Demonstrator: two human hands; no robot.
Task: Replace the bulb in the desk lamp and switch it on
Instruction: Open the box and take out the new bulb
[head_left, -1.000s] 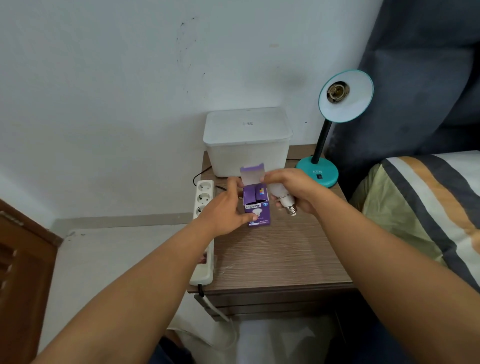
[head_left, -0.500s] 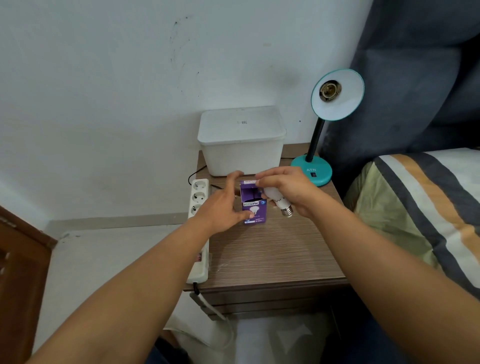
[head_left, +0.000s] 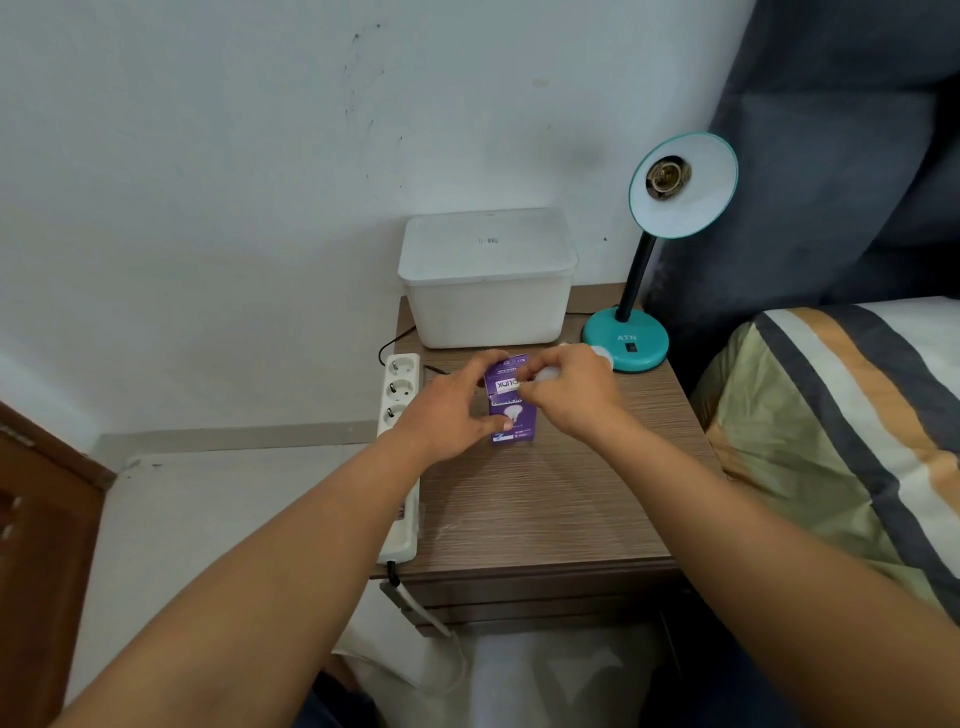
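Head view, entries taken left to right. A brown wooden door (head_left: 36, 525) is seen at the left edge, beside a pale floor (head_left: 208, 519) and a white wall (head_left: 260, 182). A white power strip (head_left: 399, 415) is laid along the left edge of the wood-grain bedside table (head_left: 545, 509), with three sockets visible at its far end.

The left hand (head_left: 447, 410) is closed on the left side of a purple bulb box (head_left: 511, 410), thumb at the front near the bottom and fingers over the top; the box is held upright on the tabletop, roughly centre-left. The box's top flap is folded over (printing on it reads upside down). The right hand (head_left: 571, 392) is curled at the box's upper right corner, fingertips touching the flap; a white bulb (head_left: 545, 373) is glimpsed tucked within this hand, mostly hidden, so the grip on it cannot be fully judged. The two hands are close together, meeting over the box.

Behind them, a white lidded plastic bin (head_left: 488, 280) is set against the wall. To the right, a teal desk lamp (head_left: 631, 332) is stood at the table's back right corner, its shade (head_left: 691, 202) tilted toward the camera and its socket (head_left: 667, 176) seen bare. A striped bed cover (head_left: 857, 415) and a dark headboard (head_left: 831, 156) are recorded at the far right.
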